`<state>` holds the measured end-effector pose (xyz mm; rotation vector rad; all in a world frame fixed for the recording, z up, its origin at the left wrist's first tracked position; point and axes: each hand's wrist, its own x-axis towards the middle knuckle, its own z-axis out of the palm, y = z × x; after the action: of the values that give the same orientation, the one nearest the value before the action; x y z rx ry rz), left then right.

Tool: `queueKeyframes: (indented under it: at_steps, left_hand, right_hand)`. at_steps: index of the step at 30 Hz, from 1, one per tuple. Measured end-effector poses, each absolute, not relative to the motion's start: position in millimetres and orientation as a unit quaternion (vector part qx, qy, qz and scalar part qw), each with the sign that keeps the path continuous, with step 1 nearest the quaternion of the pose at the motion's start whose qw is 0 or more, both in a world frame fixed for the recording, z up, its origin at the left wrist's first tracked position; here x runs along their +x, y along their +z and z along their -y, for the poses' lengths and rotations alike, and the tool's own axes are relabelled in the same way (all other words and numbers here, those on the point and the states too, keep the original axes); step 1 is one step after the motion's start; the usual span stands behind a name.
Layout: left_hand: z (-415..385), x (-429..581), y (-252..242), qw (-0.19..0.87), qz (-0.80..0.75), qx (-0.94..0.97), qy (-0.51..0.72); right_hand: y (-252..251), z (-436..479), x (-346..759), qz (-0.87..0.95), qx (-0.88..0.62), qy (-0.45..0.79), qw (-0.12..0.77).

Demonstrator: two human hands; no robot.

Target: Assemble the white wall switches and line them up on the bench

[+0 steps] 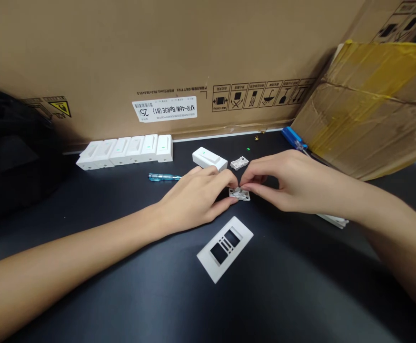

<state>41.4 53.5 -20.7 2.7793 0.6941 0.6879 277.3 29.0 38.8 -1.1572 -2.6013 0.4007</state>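
Black and smooth, the table top (122, 295) carries a flat white frame (225, 245) with two square windows, and I take this frame as my landmark. Just beyond it lies a small open housing (240, 194) with metallic parts inside. To the right of the frame, some white pieces (332, 220) show partly under the forearm. Farther than the frame, to its left, is a clear blue pen-like tool (163, 177); straight beyond are a single white switch (210, 158) and a small white part (239, 163). Six white switches (125, 151) stand side by side, far to the left of the frame. Far to its right, a blue-handled screwdriver (293, 138) rests near a taped carton (368, 109). Behind everything rises a large cardboard box (97, 43).

Beyond the frame, the left hand (197, 197) grips the housing, its thumb on the near side and its forefinger on the far side. The right hand (282, 183) has thumb and forefinger brought close together at the edge of the housing; whether something tiny is between them, I cannot tell.

Upside down on the large box, a white label (165, 109) reads "KFR-46W/BpR3E(B1)" and "25". Right of the label are handling symbols (261, 95).
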Motion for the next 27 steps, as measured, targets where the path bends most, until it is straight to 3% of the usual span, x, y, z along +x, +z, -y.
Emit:
queueKeyframes:
  at_steps: [27]
  left_hand:
    - [-53.9,40.8,-19.9,0.098,-0.226,0.940,0.234]
  right_hand:
    - [39.8,-23.9,275.4,0.895,-0.411,0.140,0.103]
